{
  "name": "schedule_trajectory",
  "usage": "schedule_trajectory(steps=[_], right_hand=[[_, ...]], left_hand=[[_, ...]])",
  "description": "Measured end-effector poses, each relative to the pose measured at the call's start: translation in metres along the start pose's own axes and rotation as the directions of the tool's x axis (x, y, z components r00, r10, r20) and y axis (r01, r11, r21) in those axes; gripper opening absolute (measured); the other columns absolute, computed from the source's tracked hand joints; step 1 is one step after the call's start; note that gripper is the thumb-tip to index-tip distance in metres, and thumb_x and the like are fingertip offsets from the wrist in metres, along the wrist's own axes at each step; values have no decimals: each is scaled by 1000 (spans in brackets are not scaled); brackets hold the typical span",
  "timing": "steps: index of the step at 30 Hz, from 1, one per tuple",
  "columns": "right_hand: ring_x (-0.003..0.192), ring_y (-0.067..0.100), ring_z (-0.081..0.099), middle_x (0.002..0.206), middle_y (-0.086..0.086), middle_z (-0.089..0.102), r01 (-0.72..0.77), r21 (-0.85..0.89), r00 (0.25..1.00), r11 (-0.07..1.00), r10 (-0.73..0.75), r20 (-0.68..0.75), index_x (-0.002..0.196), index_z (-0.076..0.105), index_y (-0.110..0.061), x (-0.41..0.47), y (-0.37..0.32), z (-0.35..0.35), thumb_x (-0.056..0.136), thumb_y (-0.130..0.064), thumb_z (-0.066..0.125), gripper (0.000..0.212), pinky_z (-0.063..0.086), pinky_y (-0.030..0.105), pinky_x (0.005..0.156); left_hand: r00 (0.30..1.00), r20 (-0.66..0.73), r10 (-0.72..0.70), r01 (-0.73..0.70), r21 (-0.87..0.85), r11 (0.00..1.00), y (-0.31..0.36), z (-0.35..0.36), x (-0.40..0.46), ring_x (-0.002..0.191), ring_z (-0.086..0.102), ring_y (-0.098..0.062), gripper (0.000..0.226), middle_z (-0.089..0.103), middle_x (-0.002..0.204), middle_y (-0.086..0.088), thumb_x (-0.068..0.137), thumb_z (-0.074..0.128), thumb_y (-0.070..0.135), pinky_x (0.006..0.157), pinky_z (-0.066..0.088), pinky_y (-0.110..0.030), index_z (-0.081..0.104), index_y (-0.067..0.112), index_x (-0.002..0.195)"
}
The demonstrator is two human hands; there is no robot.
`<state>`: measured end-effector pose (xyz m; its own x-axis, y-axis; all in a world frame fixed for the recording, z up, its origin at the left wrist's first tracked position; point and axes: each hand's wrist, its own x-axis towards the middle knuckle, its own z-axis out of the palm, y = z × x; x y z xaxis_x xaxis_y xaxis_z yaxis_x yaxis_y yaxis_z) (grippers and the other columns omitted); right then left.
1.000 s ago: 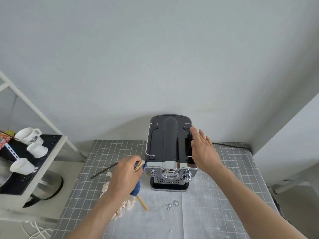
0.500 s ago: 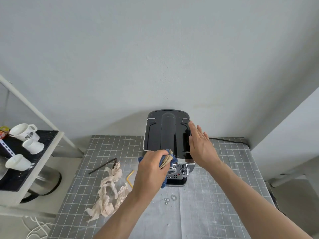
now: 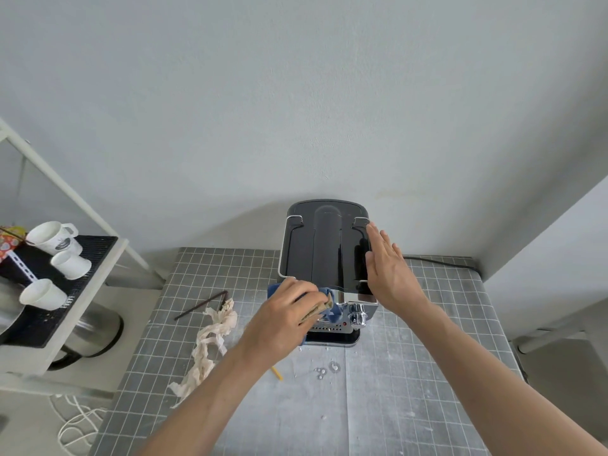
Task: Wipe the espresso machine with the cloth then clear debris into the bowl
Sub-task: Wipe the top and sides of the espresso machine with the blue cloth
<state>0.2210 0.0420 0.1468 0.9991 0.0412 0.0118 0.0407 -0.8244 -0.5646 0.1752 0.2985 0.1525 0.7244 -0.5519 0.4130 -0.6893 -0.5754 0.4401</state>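
Head view: an espresso machine point(image 3: 324, 255) stands at the far middle of the grey gridded worktop point(image 3: 411, 390), its back close to the wall. Its top is glossy black with a thin metal rail; its front is chrome with knobs.

The left hand point(image 3: 283, 319) is closed around a bunched blue cloth point(image 3: 330, 306) and presses it against the machine's near left top edge, above the chrome front. Something tan, folded, shows between the fingers beside the cloth; what it is cannot be told.

The right hand point(image 3: 388, 271) is open and flat, fingers together and pointing far, lying against the machine's right side and top edge.

On the worktop left of the machine lies a crumpled strip of pale paper point(image 3: 210, 343), running from near the machine's left towards the near left edge. Just beyond its far end lies a thin dark stick point(image 3: 200, 306). A yellow straw end point(image 3: 277, 372) pokes out from under the left forearm. Small water drops point(image 3: 325, 370) sit on the worktop just in front of the machine. A black cord point(image 3: 441, 262) runs along the far right of the worktop.

To the left stands a white shelf point(image 3: 82, 311) with three white cups point(image 3: 70, 264) on a black mat. No bowl is in sight.
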Motion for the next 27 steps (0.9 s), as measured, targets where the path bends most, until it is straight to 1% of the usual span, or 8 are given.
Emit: schedule_trajectory(steps=[4,7,9,11,15,21,24,27], right_hand=[[161,16,-12,175,-4,-12,-13,-70,999,997,16,35,167,-5,-18,-4,-8,4,113,-39,19,63,-1,46,132],[160,16,-16,174,-1,-21,-19,-130,999,991,24,35,167,-4,-15,-8,-13,9,111,-53,16,71,-3,47,132],[160,18,-17,173,-1,-25,-9,-178,999,984,14,29,167,-2,-15,-9,-14,13,109,-60,15,75,-3,48,131],[161,20,-14,173,1,-23,-6,-189,1000,982,9,14,167,3,-13,-10,-13,15,108,-61,18,77,0,48,132],[162,22,-9,174,4,-21,-2,-196,1000,981,4,7,166,9,-9,-9,-13,15,108,-59,25,78,4,48,132],[162,23,-8,174,6,-17,-10,-207,1000,978,12,9,164,17,-7,-8,-15,15,109,-57,25,74,5,49,132],[162,24,-8,174,7,-17,-3,-213,1000,977,5,10,164,17,-7,-8,-15,15,109,-55,24,73,5,49,132],[162,23,-9,174,6,-19,-4,-208,1000,978,7,15,165,16,-8,-8,-15,15,110,-55,24,73,4,49,132]], left_hand=[[999,38,13,-15,55,998,-6,-7,-1,106,57,-17,22,61,111,8,91,78,19,82,55,-34,67,17,109],[998,67,-2,-4,89,996,-10,-9,-4,105,56,-15,30,60,110,11,85,81,11,76,57,-34,64,21,107],[997,64,-43,37,90,995,-12,-10,-9,104,56,-16,38,60,109,9,80,83,5,72,58,-34,63,21,108],[997,44,-68,64,81,995,-12,-10,-10,103,57,-16,42,60,109,8,78,86,6,75,57,-31,63,21,109],[997,-8,-73,73,13,997,-6,-3,0,102,60,-16,31,63,106,5,82,87,16,85,53,-31,71,15,109],[994,-34,-108,107,-39,993,6,6,6,96,57,-15,29,60,105,6,84,85,22,84,51,-27,70,14,107],[996,-8,-85,85,-31,996,-1,1,5,99,58,-16,29,60,107,7,85,84,17,84,53,-30,70,15,110],[994,-5,-105,105,-10,994,-15,-8,-2,101,59,-17,32,62,108,6,83,83,3,82,54,-31,74,14,112]])
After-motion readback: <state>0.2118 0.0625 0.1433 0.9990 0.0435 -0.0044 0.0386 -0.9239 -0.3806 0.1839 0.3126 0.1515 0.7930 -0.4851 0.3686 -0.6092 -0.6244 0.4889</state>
